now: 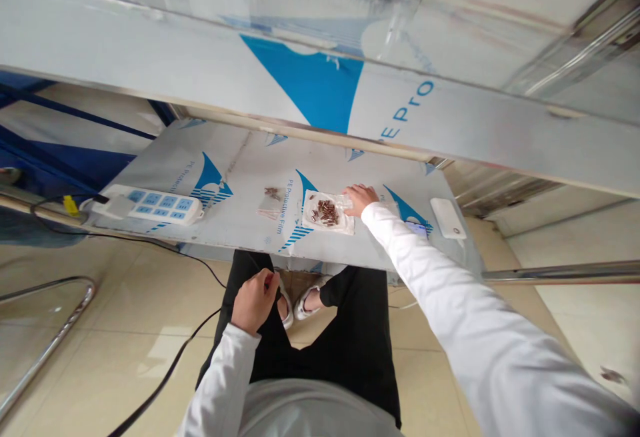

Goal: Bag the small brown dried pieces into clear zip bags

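My right hand [359, 198] reaches to the far right corner of a flat white and clear plastic bag [344, 226] on the lower shelf. Its fingers are bent down at the bag's edge; what lies under the fingertips is hidden. Many small brown metallic cylinders [326, 212] lie in a heap on the bag. My left hand [255, 300] is held over my left thigh, fingers curled together; a dark spot shows at the fingertips, too small to name. Left of the bag lie a small group of brown pieces [272, 192] and some thin pinkish strips [269, 213].
A white power strip [150, 205] with blue sockets stands at the shelf's left end, its black cable running to the floor. A white power bank-like device [447, 218] lies at the right. An upper shelf [200, 57] with protective film overhangs the back. A metal bar [560, 272] extends right.
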Tool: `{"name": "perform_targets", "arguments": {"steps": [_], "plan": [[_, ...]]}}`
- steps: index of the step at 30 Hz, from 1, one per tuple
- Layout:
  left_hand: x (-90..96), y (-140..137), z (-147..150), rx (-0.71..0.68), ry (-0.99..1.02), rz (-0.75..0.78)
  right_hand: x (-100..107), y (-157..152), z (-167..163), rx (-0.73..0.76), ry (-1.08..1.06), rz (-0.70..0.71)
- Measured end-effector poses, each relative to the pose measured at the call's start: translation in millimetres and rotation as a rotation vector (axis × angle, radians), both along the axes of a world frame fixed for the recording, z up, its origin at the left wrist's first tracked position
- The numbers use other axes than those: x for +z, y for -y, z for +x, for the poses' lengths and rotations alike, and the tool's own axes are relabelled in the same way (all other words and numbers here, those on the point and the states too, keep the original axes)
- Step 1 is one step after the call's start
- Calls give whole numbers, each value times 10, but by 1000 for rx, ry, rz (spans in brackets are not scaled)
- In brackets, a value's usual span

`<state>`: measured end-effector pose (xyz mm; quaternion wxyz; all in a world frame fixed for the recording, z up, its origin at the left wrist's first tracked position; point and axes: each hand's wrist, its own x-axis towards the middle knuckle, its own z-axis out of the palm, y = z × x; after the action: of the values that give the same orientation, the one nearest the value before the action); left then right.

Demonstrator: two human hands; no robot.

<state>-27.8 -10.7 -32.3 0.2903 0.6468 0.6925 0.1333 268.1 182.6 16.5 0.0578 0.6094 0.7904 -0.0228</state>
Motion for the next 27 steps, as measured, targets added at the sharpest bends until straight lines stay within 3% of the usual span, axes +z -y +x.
{"name": "perform_targets", "arguments": {"steps": [5, 8, 12, 16, 21, 27], "plan": [[-189, -408, -103, 23, -35, 289, -144, 304, 485, -298, -149, 102], [-278, -780, -126, 44, -75, 346, -282, 501, 702, -453, -196, 163], [-378, -1227, -99, 71, -138, 369, -465, 736, 817, -527, -283, 239], [-443, -1457, -105, 64, -187, 376, -562, 1089, 751, -531, -468, 421], [-409, -1460, -128, 40, -218, 407, -532, 1799, 415, -468, -710, 736], [-186, -1452, -98, 83, -183, 484, -419, 2376, 18, -497, -810, 715]]}}
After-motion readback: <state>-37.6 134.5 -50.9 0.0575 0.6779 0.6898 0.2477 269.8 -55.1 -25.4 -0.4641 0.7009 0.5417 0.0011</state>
